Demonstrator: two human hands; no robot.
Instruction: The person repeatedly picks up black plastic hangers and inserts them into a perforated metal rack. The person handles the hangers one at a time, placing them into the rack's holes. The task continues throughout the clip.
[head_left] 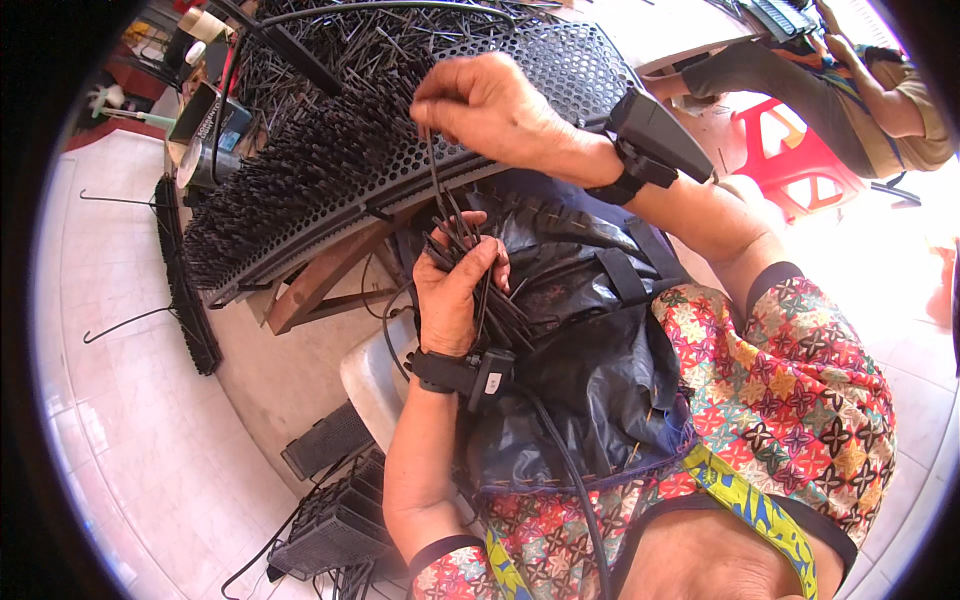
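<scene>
My left hand [455, 285] is closed around a bundle of thin black strips [503, 318], their ends sticking out past the fingers on both sides. Above it, my right hand [490, 108] pinches one thin black strip [434, 165], whose lower part reaches down to the bundle. Both hands are at the near edge of a curved black perforated panel [560, 65]. Rows of upright black strips [300, 185] fill the holes on the panel's left part; bare holes show towards the right.
Loose black strips [290, 70] are heaped behind the panel. A wooden stand [325, 270] supports it. A black apron [590, 390] covers my lap. Black hooked brush-like strip [180, 270] lies at left. Black racks [335, 530] stand below. Another person [820, 110] sits near a red plastic chair [790, 150].
</scene>
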